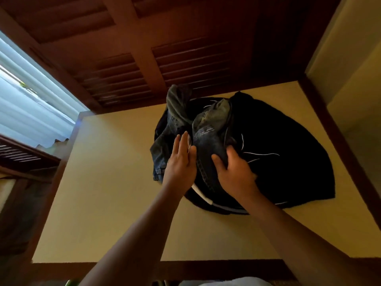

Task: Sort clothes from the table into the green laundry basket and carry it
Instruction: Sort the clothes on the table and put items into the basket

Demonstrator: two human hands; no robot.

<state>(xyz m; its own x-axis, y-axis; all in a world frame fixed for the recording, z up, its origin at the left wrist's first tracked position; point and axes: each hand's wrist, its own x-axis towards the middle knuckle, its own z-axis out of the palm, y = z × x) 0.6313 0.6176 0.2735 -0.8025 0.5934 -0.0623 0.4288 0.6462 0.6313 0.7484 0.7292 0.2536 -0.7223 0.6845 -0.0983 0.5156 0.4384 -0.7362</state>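
Count: one bench (pixel 103 182), yellow top with a dark wood rim. One heap of clothes on it, toward 1 o'clock from the bench centre. At least two garments can be told apart in the heap: one pair of blue jeans (pixel 208 141), crumpled on top, and one black garment (pixel 288 172) with thin white lines, spread flat beneath and out toward 3 o'clock. A white band (pixel 203 195) shows at the heap's 6 o'clock edge.

Two hands, both bare, both on the heap.
- Left hand (pixel 181 162): fingers straight and close together, palm laid flat against the 9 o'clock side of the jeans fold. Touches, holds nothing.
- Right hand (pixel 235 174): at the fold's 4 o'clock side, thumb and fingers curled into the denim, gripping the jeans.

Surroundings: louvred wooden panels (pixel 185 58) at 12 o'clock, a bright window (pixel 31 104) at 9 o'clock. A green sliver (pixel 72 282) shows at the frame's 7 o'clock edge; what it is, cannot tell.
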